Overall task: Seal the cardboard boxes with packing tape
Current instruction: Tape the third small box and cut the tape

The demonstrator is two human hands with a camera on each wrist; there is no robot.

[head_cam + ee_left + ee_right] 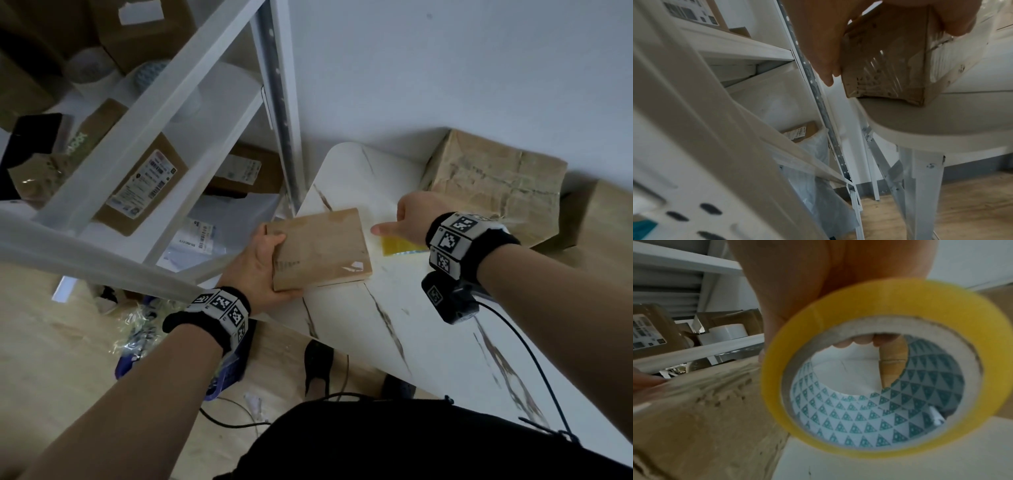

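A small flat cardboard box (320,248) wrapped in clear tape lies at the left edge of the white marble-patterned table (394,318). My left hand (265,265) grips the box's left end, thumb on top; the left wrist view shows the same box (890,65) with fingers curled round it. My right hand (407,219) hovers just right of the box and holds a yellow roll of packing tape (399,245), mostly hidden under the wrist. In the right wrist view the tape roll (879,369) fills the frame, fingertips (857,340) hooked through its core, beside the box (705,410).
A larger crumpled taped box (493,178) sits at the table's far right by the wall. White metal shelving (154,137) with labelled boxes stands close on the left. Plastic wrap and a blue item litter the wooden floor (51,359) below.
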